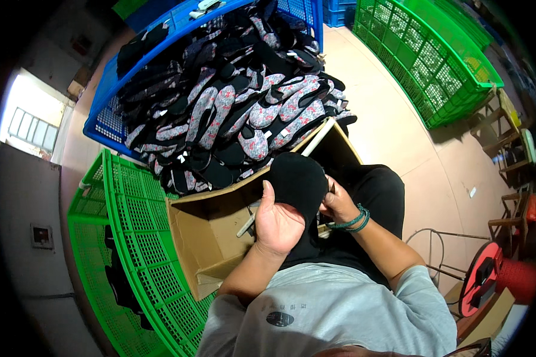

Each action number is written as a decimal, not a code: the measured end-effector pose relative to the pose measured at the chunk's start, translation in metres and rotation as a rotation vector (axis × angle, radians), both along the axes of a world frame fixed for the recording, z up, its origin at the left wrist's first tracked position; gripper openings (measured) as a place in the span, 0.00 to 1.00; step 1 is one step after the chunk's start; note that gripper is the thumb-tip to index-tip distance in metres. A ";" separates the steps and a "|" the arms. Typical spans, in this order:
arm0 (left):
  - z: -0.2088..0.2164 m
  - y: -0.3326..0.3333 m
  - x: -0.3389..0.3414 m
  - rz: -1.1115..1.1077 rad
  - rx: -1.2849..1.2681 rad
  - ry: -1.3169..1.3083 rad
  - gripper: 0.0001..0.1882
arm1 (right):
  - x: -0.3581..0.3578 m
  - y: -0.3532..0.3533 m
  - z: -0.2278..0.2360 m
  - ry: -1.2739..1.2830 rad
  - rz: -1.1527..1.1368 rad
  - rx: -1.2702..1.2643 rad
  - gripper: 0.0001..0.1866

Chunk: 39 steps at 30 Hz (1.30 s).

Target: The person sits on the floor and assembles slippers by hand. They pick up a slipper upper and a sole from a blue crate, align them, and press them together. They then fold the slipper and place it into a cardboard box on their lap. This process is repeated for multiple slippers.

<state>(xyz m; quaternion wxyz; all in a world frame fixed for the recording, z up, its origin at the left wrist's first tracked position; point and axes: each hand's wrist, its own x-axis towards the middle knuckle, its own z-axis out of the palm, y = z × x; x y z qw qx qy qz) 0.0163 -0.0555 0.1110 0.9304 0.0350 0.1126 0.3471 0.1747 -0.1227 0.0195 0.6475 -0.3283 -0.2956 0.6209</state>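
Note:
I hold a black slipper (296, 182) over my lap, its broad rounded end pointing away from me and its dark, flat face turned up. My left hand (279, 227) supports it from the left, thumb upright along the edge and fingers hidden behind it. On the other side my right hand (338, 203), with green bands at the wrist, grips the slipper's right edge between thumb and fingers. Just beyond lies a big heap of slippers (257, 116), some floral in grey and pink, some black.
An open cardboard box (193, 241) stands before me. The heap spills from a blue crate (104, 125). Green crates (140, 223) are at my left; another green crate (426, 74) stands far right. A red, round-topped item (477, 279) sits by a wire frame at right.

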 end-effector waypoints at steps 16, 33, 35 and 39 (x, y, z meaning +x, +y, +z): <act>-0.026 0.000 0.012 -0.067 -0.174 -0.129 0.22 | -0.006 -0.005 0.012 -0.102 0.112 0.077 0.63; -0.047 -0.002 0.016 -0.116 0.035 0.166 0.24 | -0.001 0.001 -0.002 -0.163 -0.151 -0.065 0.35; -0.050 -0.009 0.013 -0.191 0.233 0.340 0.21 | 0.001 0.002 0.002 0.024 -0.214 -0.105 0.29; -0.049 -0.015 0.005 -0.510 0.825 0.770 0.21 | 0.005 0.003 0.004 -0.030 -0.268 -0.191 0.23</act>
